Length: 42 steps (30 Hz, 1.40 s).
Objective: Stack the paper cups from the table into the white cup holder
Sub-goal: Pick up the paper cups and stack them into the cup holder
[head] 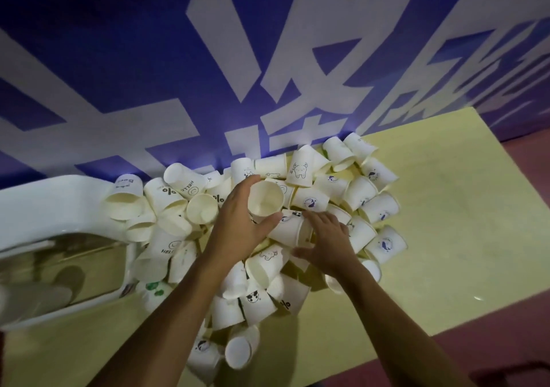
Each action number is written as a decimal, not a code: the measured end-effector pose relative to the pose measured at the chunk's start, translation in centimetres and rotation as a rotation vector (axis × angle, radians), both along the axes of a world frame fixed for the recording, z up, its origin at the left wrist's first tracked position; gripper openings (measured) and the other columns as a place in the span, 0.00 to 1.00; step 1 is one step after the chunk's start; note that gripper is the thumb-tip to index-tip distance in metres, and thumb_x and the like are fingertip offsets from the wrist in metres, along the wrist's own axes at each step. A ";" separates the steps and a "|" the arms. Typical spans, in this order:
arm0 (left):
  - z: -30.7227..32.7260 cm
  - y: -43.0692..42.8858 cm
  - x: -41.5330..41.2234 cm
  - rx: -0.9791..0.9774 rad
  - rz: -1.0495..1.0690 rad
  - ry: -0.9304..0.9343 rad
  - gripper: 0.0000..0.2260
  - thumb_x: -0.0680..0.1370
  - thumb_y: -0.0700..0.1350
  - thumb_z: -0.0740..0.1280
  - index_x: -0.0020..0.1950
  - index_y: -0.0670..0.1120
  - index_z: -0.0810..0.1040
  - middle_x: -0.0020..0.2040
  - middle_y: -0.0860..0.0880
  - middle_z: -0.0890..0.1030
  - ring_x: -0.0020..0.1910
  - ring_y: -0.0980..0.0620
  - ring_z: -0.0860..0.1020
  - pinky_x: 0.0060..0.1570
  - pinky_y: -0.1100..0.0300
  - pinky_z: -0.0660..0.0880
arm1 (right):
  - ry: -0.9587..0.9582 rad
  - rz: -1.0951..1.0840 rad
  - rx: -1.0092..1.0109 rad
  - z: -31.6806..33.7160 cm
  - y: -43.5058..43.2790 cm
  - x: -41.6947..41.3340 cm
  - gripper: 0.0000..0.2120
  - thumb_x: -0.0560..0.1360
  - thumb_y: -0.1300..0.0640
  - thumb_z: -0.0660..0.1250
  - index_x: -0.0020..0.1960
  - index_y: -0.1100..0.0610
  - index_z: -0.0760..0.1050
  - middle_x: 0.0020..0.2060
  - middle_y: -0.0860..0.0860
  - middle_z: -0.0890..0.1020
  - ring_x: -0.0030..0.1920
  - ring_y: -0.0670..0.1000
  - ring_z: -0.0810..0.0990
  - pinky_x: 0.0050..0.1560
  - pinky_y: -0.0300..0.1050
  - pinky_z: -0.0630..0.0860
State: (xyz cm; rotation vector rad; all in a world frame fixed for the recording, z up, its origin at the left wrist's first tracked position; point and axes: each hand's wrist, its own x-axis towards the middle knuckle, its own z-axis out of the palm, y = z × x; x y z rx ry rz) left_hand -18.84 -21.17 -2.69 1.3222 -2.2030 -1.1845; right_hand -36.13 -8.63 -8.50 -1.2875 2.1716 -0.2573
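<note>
A heap of several white paper cups (372, 205) with small printed figures covers the middle of the yellow table (446, 237). My left hand (238, 222) is shut around one paper cup (265, 199), whose mouth faces the camera, above the pile's centre. My right hand (326, 242) lies just to its right, fingers spread over a cup lying on its side (290, 227); whether it grips that cup is unclear. The white cup holder (59, 208) stands at the left, with a clear window (62, 270) and cups leaning against it.
A blue wall banner (119, 74) with large white characters rises right behind the table. The table's right edge and front right corner border a reddish floor (529, 208). Bare yellow tabletop lies right of the pile and along the near left.
</note>
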 end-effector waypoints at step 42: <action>2.7 -1.0 46.1 -0.152 0.606 0.296 0.34 0.68 0.56 0.80 0.71 0.49 0.75 0.66 0.54 0.78 0.67 0.52 0.76 0.63 0.53 0.76 | -0.453 0.019 -0.533 9.1 -7.8 38.8 0.31 0.68 0.47 0.81 0.68 0.44 0.74 0.62 0.37 0.78 0.62 0.44 0.79 0.59 0.49 0.81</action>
